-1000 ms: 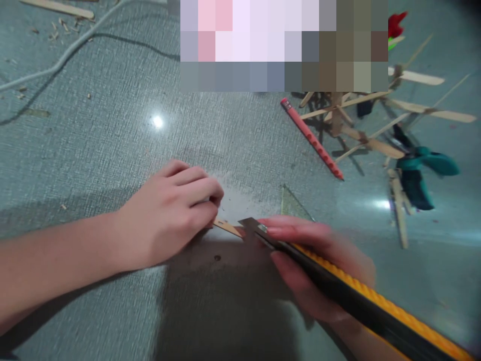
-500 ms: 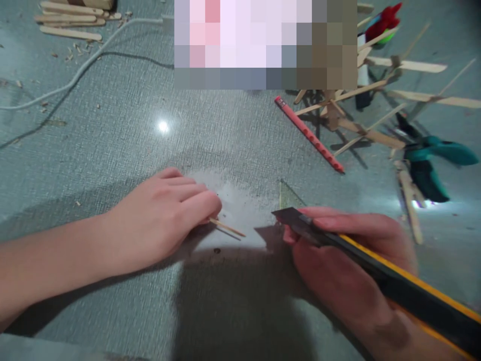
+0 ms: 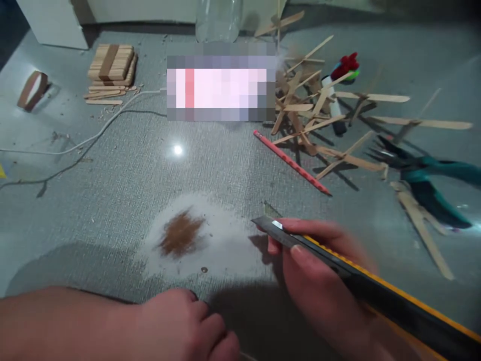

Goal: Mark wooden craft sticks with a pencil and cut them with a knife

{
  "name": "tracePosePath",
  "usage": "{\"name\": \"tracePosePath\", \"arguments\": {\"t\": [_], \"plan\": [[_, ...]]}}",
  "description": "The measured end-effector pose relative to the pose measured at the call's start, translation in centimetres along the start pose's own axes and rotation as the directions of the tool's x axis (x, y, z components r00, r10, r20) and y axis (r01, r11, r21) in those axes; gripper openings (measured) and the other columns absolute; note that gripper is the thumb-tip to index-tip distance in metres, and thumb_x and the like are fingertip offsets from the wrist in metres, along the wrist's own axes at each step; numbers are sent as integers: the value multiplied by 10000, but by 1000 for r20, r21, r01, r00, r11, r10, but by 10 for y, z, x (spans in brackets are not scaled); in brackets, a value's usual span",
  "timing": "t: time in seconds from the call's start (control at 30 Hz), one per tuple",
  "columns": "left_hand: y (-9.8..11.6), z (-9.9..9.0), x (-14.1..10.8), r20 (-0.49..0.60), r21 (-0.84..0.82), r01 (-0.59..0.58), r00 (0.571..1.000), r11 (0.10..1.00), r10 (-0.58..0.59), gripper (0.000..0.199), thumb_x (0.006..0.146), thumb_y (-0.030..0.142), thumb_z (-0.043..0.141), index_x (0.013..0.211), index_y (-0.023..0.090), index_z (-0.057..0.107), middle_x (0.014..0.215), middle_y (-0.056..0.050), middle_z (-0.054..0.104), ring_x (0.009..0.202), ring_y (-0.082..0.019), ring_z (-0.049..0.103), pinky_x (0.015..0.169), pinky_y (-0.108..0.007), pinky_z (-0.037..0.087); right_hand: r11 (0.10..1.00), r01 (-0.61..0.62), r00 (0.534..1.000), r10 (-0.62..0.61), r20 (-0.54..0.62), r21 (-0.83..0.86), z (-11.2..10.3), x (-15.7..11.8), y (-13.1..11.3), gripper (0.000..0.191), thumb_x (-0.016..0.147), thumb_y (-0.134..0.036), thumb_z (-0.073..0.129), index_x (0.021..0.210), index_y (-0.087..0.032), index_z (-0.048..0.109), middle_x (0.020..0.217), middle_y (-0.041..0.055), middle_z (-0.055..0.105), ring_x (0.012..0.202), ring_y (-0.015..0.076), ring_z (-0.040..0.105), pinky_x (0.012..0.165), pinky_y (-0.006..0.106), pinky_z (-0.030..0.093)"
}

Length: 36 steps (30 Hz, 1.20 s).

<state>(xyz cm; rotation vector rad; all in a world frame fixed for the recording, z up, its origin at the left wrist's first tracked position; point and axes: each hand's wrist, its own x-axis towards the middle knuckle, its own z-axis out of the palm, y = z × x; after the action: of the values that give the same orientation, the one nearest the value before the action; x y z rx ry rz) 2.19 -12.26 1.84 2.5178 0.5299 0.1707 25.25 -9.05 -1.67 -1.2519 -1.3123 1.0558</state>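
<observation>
My right hand [image 3: 319, 271] grips a black and yellow utility knife [image 3: 338, 265], its blade extended and pointing up and left above the table. At the bottom edge, my left hand [image 3: 188, 326] is closed with its knuckles up. Only a faint sliver of something pale shows beside its fingers, too small to name. Between and beyond the hands, a worn whitish patch [image 3: 229, 245] with a brown smudge [image 3: 181, 233] marks the grey textured table [image 3: 131, 200]. A small dark speck lies near the patch's front.
A red pencil [image 3: 293, 163] lies beyond the knife. Joined wooden sticks [image 3: 300, 130] spread at the back right, near teal-handled pliers [image 3: 424, 175]. Bundled craft sticks [image 3: 112, 62] sit at the back left beside a white cable [image 3: 112, 118]. A clear jar [image 3: 219, 20] stands behind.
The view has shifted to show more of the table's back. My left hand has moved down towards me, uncovering the brown smudge. My right hand still holds the knife.
</observation>
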Motion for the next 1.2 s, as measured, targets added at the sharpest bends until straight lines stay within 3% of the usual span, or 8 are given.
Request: {"name": "tracePosePath", "arguments": {"t": [0.1, 0.2, 0.27, 0.4, 0.57, 0.77, 1.03, 1.2], "plan": [[-15, 3, 5, -38, -39, -13, 999, 999, 12, 162, 931, 202, 592, 769, 198, 578, 608, 26, 513, 473, -148, 381, 397, -373, 296, 991, -121, 991, 124, -57, 53, 1, 1, -1, 109, 965, -315, 676, 1051, -265, 721, 807, 2, 721, 697, 160, 692, 591, 256, 574], [-34, -1, 9, -155, -40, 63, 985, 997, -68, 187, 982, 178, 538, 811, 203, 608, 742, -1, 628, 649, -160, 560, 524, -368, 408, 992, -106, 994, 107, -17, 64, 1, 0, 0, 132, 957, -299, 684, 1080, -274, 727, 855, 17, 748, 685, 167, 703, 580, 267, 589], [-47, -8, 8, -260, -79, 168, 948, 983, -183, 171, 1030, 221, 531, 917, 202, 658, 849, 3, 684, 715, -127, 606, 650, -331, 475, 996, -83, 996, 82, 28, 43, 0, 0, 0, 157, 957, -298, 682, 1106, -283, 730, 924, 37, 771, 707, 187, 722, 612, 305, 623], [-68, -26, 0, -359, 109, 101, 932, 989, -55, 243, 1031, 169, 561, 820, 179, 681, 884, -6, 731, 882, -171, 663, 805, -353, 462, 993, -12, 994, 25, 104, -119, -2, 1, -4, 149, 961, -305, 677, 1093, -291, 744, 1008, 48, 795, 703, 185, 748, 650, 309, 656], [-82, -38, -6, -186, -98, 153, 968, 983, -169, 217, 1005, 159, 587, 885, 195, 765, 909, -22, 714, 764, -143, 625, 679, -294, 442, 947, 125, 977, -65, 205, -296, 1, 3, -9, 152, 926, -234, 701, 1053, -306, 742, 1016, 22, 818, 901, 204, 798, 786, 292, 670], [-84, -37, -6, -180, -125, 173, 964, 977, -194, 164, 992, 143, 612, 953, 164, 770, 897, -34, 705, 744, -140, 615, 641, -273, 439, 929, 204, 954, -117, 276, -310, 3, 5, -17, 247, 885, -146, 650, 1069, -297, 714, 1010, 8, 826, 914, 192, 807, 809, 274, 663], [-91, -38, -3, -141, 29, -33, 989, 999, 37, 227, 1062, 223, 535, 1017, 199, 756, 967, -31, 734, 778, -163, 648, 683, -321, 458, 939, 196, 953, -114, 280, -284, 3, 4, -16, 264, 893, -131, 652, 1091, -296, 708, 1031, 3, 819, 953, 188, 798, 857, 288, 657], [-91, -38, -3, -140, 48, -38, 989, 998, 45, 220, 1056, 187, 528, 1047, 152, 745, 1026, -70, 719, 813, -164, 644, 728, -311, 494, 949, 197, 950, -123, 286, -246, 4, 6, -16, 289, 877, -117, 658, 1101, -292, 710, 1040, 12, 819, 951, 209, 802, 841, 319, 670]]}}
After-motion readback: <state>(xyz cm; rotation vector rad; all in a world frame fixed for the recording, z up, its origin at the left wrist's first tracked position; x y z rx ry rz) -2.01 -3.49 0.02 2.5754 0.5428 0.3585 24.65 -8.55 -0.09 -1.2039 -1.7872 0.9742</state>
